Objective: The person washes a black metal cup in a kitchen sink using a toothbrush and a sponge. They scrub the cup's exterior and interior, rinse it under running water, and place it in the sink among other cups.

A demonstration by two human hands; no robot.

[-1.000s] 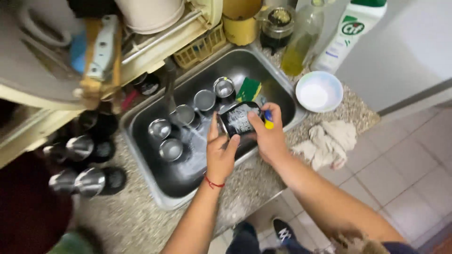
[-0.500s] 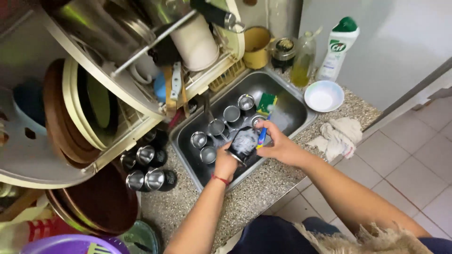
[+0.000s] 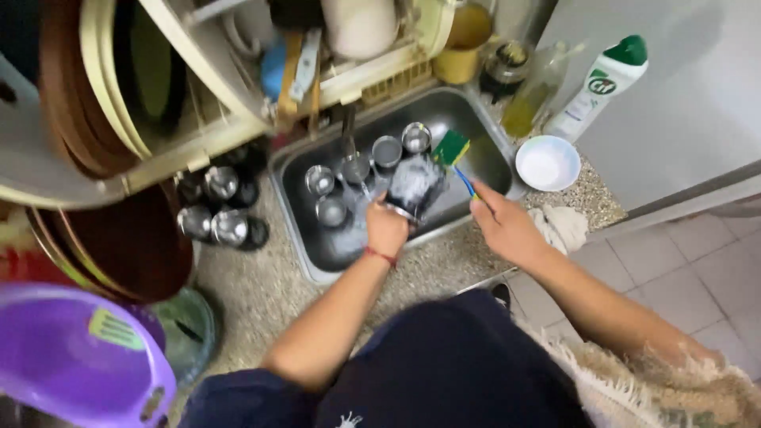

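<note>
Head view: sponge [image 3: 452, 147] now lifted off soapy steel cup [image 3: 412, 184] toward 1 o'clock; left hand [image 3: 386, 227] clasping cup, right hand [image 3: 501, 226] gripping sponge handle; scrubbing paused.

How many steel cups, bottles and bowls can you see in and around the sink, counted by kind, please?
Steel cups standing in the sink: 5, for instance
Soapy steel cup held by the left hand: 1
Steel cups on the counter, left of the sink: 4, for instance
Bottles behind the sink: 2, oil bottle and white cleaner bottle
White bowl: 1
Total: 13
</note>
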